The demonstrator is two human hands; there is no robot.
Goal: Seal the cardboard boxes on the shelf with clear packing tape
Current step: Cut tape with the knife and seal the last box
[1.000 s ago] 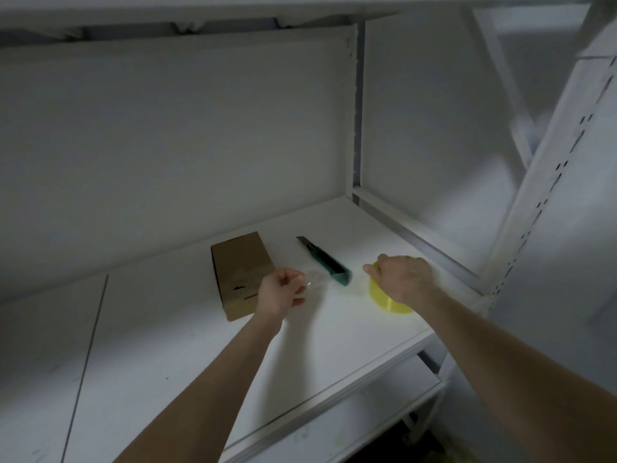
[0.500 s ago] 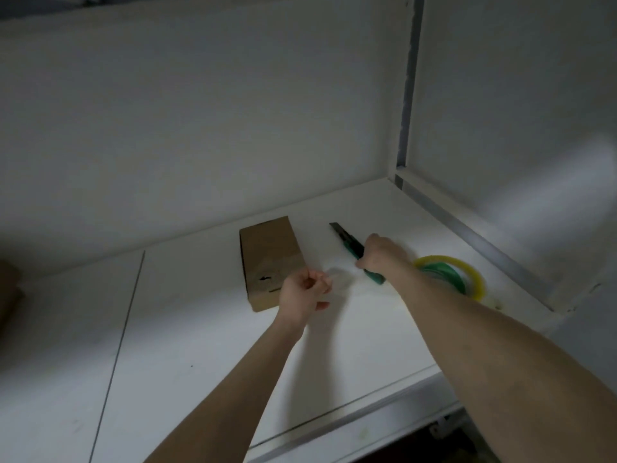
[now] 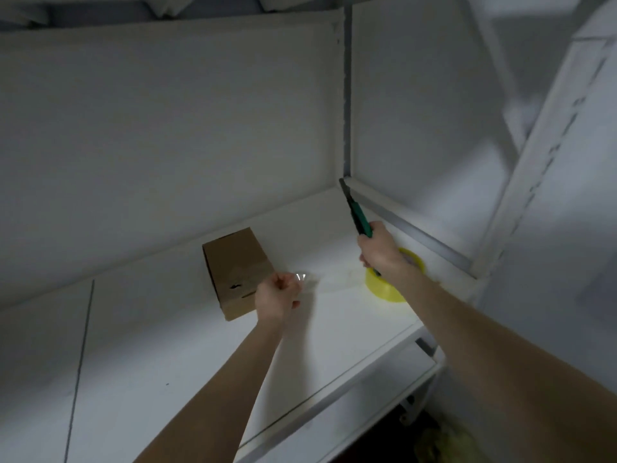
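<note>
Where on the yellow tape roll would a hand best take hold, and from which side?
Grip the tape roll by its outer wall, coming from the near side: it lies flat on the shelf, and the right hand holding the knife crosses above its middle.

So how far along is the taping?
Done: a strip of clear tape is pulled out from the yellow roll. In hand: the left hand pinches its end, the right hand holds the green knife raised. Left: cutting the strip and sealing the cardboard box.
</note>
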